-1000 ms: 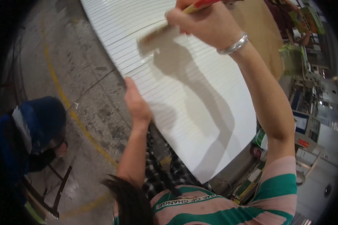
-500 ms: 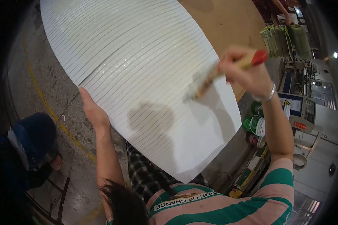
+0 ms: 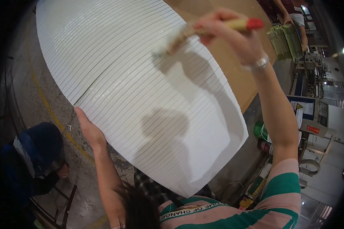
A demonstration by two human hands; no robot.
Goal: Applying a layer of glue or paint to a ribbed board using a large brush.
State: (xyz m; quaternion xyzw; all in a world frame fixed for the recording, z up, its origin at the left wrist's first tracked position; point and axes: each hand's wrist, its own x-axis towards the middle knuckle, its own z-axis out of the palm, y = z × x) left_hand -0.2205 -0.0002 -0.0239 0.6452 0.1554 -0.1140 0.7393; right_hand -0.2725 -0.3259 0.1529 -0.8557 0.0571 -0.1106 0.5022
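A broad fan of overlapping white sheets [image 3: 118, 110] spreads out before me, its many edges forming narrow steps; wet gloss shows on the far part. My right hand [image 3: 227, 32] is closed round the handle of a flat paintbrush [image 3: 179, 40], pale with a red end. Motion blurs the bristles, which are over or on the sheets near their far right side; contact is unclear. At the left edge of the sheets lies my left hand [image 3: 91, 131], its thumb stretched along the edge. The other fingers are hidden at or under the sheets.
A brown board-like surface [image 3: 233, 72] lies beyond the sheets. Cans [image 3: 260, 130] stand at the right beside machinery [image 3: 307, 110]. A person holds a bundle of greenish sheets [image 3: 286, 41] at the far right. Someone in a blue cap [image 3: 42, 147] is low at the left.
My right hand has swept the paintbrush farther away and to the left across the sheets. My left hand stays at the left edge, slightly lower in view as the whole view shifts.
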